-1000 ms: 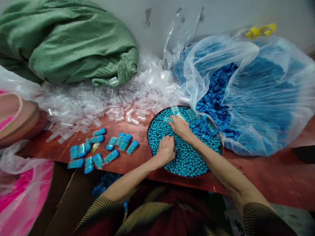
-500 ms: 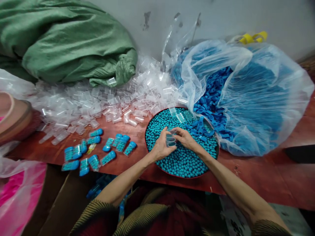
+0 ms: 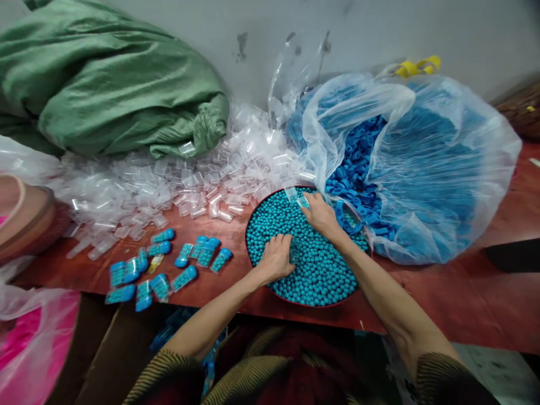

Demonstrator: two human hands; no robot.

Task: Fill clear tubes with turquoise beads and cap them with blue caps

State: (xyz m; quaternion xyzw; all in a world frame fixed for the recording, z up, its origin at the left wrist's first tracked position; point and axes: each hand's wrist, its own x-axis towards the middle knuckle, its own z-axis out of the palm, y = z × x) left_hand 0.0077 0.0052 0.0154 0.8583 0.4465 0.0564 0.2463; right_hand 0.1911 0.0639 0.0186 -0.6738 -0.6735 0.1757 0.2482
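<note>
A round red-rimmed tray (image 3: 247, 239) is full of turquoise beads (image 3: 324, 270). Low over its left half is my left hand (image 3: 275, 257), fingers curled round clear plastic containers (image 3: 292, 250); the hand hides most of them. Near the tray's back edge, my right hand (image 3: 321, 216) pinches a small clear container (image 3: 302, 201) between thumb and fingertips. Another clear container (image 3: 291, 194) lies on the beads just left of it. Blue plastic caps (image 3: 350, 219) rest at the tray's right side, beside my right wrist.
Filled containers with blue caps (image 3: 185, 277) lie on the red table (image 3: 228, 287) to the left. Behind them spreads a heap of clear containers (image 3: 202, 185) beneath a green sack (image 3: 126, 95). A translucent bag (image 3: 439, 180) of blue caps stands right; a pink tub (image 3: 25, 214) sits far left.
My hands have separated. The left moved down and slightly left with its clear containers; the right moved up to a loose container at the back of the tray. The view shifted slightly.
</note>
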